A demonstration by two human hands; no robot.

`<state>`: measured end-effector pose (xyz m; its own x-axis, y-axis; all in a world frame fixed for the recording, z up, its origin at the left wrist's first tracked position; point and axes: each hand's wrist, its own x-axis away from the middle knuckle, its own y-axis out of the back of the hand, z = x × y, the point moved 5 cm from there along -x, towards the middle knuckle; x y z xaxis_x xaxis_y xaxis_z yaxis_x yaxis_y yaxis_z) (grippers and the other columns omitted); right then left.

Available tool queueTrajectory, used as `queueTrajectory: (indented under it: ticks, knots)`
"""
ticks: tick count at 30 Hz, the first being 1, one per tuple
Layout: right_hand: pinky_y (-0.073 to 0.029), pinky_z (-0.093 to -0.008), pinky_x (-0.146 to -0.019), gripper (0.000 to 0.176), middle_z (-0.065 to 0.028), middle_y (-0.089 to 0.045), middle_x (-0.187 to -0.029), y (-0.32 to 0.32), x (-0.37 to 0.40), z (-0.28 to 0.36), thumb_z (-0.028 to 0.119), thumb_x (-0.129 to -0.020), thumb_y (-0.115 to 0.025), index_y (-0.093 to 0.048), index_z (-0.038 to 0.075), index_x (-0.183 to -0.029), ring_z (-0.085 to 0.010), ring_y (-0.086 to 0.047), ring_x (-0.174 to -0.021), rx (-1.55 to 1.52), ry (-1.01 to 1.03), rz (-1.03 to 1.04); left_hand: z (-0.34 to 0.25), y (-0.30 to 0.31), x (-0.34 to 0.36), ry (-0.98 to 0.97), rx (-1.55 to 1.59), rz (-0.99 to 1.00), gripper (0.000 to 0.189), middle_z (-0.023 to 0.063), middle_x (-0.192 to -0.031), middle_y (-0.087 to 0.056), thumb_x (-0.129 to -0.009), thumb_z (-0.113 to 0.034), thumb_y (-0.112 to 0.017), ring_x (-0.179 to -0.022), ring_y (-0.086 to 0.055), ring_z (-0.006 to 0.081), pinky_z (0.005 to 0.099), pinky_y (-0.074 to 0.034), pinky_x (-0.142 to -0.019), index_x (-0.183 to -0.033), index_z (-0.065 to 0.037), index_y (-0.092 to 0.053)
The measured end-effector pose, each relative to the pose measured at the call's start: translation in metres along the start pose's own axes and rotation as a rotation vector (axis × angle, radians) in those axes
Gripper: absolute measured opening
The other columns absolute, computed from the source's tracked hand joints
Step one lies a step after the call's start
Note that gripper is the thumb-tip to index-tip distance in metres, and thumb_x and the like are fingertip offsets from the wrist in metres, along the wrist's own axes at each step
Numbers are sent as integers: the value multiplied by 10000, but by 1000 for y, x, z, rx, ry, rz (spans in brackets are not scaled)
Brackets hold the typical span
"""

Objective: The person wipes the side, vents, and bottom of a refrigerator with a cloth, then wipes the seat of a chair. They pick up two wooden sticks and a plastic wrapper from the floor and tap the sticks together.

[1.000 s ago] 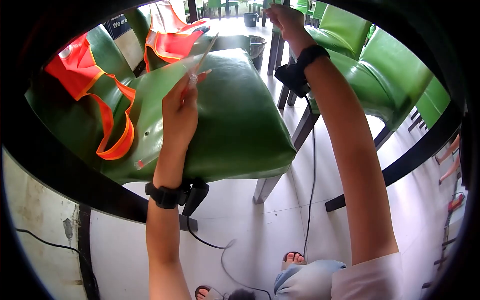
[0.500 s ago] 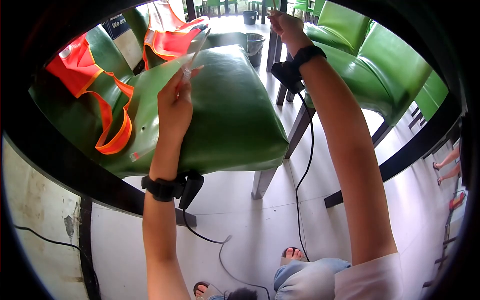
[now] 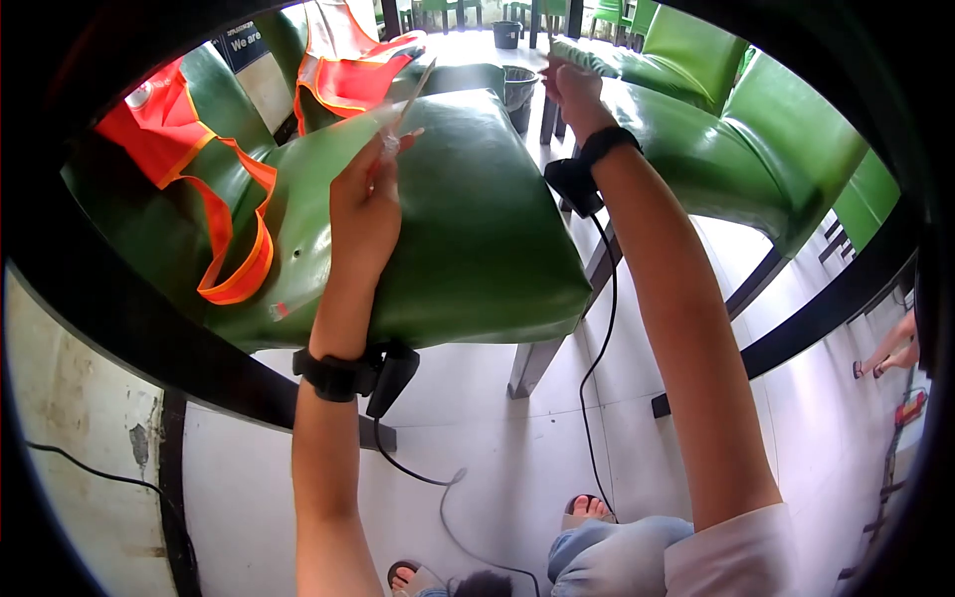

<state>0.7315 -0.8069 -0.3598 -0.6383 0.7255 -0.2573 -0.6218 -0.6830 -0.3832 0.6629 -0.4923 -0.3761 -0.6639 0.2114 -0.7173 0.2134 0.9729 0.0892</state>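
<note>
My left hand [image 3: 366, 204] is closed around a thin, pale wooden-looking stick [image 3: 416, 92] that points up and to the right. Crumpled clear plastic [image 3: 390, 145] shows between its fingers. This hand is over the green padded seat [image 3: 468, 219]. Farther right, my right hand [image 3: 577, 92] is raised in a pinch, near the edge of another green chair [image 3: 686, 129]. A thin upright sliver shows at its fingertips, too small to name. A small clear piece with a red end [image 3: 280, 311] lies on the near left of the seat.
Orange vests or aprons [image 3: 159, 124] drape over chairs at left. Black bands with boxes [image 3: 343, 373] sit on both wrists, trailing cables [image 3: 597, 398]. A dark bin [image 3: 518, 92] stands behind the seat. Another person's legs [image 3: 888, 353] show at far right.
My left hand has shifted slightly right and up, still gripping the stick. My right hand has come down a little, still pinched. The whole view has shifted slightly.
</note>
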Motion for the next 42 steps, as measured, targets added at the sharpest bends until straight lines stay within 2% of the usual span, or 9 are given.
queueTrajectory:
  ticks: [5,13,16,20,21,24,27,30,42]
  knots:
    - [-466,-206,-457,152,-105,-607,-652,-11,-32,26,8,-838,-484,-635,-1,-840,-142,-576,-522,106,161,251,3,3,0,8,-59,-15,326,95,-989,-643,-879,24,-396,-798,-541,68,176,-393,-670,-1187,-6,-496]
    - [-499,-243,-522,299,-122,-608,-893,18,-39,-17,-22,-855,-410,-523,34,-1125,-165,-602,-659,121,-247,152,9,1,-2,-104,-70,-43,287,77,-971,-653,-881,0,-409,-684,-490,43,179,-382,-618,-1144,10,-522]
    - [-526,-241,-632,194,-123,-631,-881,-2,-27,37,14,-836,-496,-608,6,-994,-175,-625,-762,208,67,259,5,2,2,53,-62,-13,280,81,-969,-653,-886,-7,-406,-730,-511,56,183,-390,-646,-1137,10,-527]
    - [-513,-250,-526,174,-119,-633,-712,-1,-43,32,111,-858,-521,-600,-32,-797,-182,-622,-587,568,326,208,5,-1,0,22,-24,-22,293,85,-971,-650,-888,-7,-401,-734,-515,63,184,-393,-647,-1158,0,-515]
    - [-501,-258,-474,136,-120,-633,-681,7,-18,26,63,-836,-521,-590,-46,-792,-188,-617,-549,111,102,114,5,0,-1,-10,-13,-24,297,85,-972,-650,-888,-6,-400,-728,-512,62,183,-392,-643,-1163,-1,-512]
    - [-532,-247,-614,164,-132,-641,-807,22,-19,-6,66,-850,-506,-594,-59,-909,-177,-629,-669,202,-210,104,3,0,-1,-9,-75,-7,304,85,-980,-646,-889,-4,-398,-720,-512,59,179,-390,-635,-1175,4,-500]
    - [-511,-219,-681,182,-107,-640,-858,19,-37,4,141,-854,-553,-609,-28,-895,-147,-618,-749,-41,92,432,1,1,1,55,-105,0,293,91,-987,-641,-892,-8,-400,-762,-523,68,186,-394,-654,-1166,14,-502]
    - [-506,-215,-689,182,-71,-646,-858,-10,-13,65,165,-834,-601,-617,8,-923,-126,-618,-760,164,82,277,0,0,1,86,-98,-3,290,95,-981,-639,-894,-14,-405,-773,-525,74,192,-400,-669,-1164,13,-506]
    - [-522,-224,-557,215,-110,-654,-752,-44,-41,50,215,-833,-600,-605,7,-780,-153,-634,-643,133,145,330,12,-1,-2,-42,-5,-18,281,97,-972,-640,-886,-6,-415,-749,-529,82,203,-413,-671,-1145,14,-522]
